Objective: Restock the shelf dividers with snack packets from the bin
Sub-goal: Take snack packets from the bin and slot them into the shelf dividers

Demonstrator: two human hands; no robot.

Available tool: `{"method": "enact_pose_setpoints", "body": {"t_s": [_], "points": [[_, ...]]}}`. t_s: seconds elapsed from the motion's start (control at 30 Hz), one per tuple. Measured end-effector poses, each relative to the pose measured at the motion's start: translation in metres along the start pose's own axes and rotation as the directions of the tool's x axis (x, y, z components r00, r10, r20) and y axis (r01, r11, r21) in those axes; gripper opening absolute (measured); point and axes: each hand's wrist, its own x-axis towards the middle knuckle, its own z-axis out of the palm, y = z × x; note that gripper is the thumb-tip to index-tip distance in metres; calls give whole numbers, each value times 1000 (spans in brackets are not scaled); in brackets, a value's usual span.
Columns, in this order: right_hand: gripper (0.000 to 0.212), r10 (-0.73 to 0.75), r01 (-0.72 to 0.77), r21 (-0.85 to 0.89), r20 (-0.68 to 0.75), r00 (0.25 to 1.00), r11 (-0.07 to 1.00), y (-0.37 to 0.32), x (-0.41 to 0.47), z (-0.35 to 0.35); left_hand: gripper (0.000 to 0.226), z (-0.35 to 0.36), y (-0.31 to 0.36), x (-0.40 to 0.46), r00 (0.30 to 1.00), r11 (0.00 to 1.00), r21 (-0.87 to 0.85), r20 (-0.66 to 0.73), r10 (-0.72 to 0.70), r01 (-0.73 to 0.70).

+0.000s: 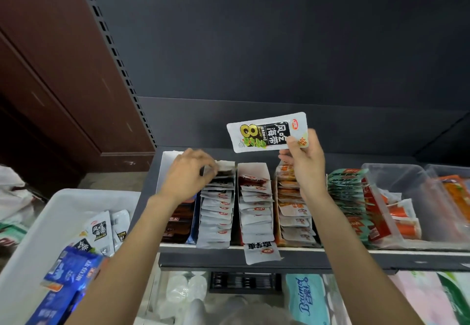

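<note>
Dark metal shelf (pixel 279 258) under a dark back panel carries card dividers (pixel 264 169) already mostly filled, while the white bin (pixel 63 197) beside it holds more packets — restocking seems well along, not finished. Left hand (pixel 188 174) pinches packets at the back of one row; right hand (pixel 302 161) grips a raised seaweed packet (pixel 264 132).

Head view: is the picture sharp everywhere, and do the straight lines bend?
Head view: the held packet in the right hand is sharp and its print is readable; the left hand at the packet row is slightly blurred; the slotted shelf upright curves from wide-angle distortion; the bin and lower corners look soft; the back panel is dim.
</note>
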Motion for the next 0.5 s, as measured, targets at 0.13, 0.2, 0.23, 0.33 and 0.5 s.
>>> {"method": "enact_pose_setpoints", "body": {"t_s": [0.13, 0.2, 0.23, 0.33, 0.5], "points": [[15, -216, 256, -298, 160, 963, 920, -4, 8, 17, 49, -4, 0, -13, 984, 973, 226, 176, 11, -51], [14, -312, 424, -453, 302, 901, 784, -6, 11, 29, 54, -3, -3, -21, 990, 970, 228, 127, 60, -88], [13, -334, 490, -508, 371, 867, 708, -7, 13, 34, 50, -1, -5, -24, 992, 968, 228, 97, 84, -104], [15, -314, 573, -601, 486, 816, 557, -7, 17, 54, 43, 4, -13, -26, 998, 976, 207, 10, 69, -70], [17, -280, 636, -637, 576, 768, 435, 1, 19, 74, 43, 9, -12, -28, 996, 985, 154, -11, 87, -84]]}}
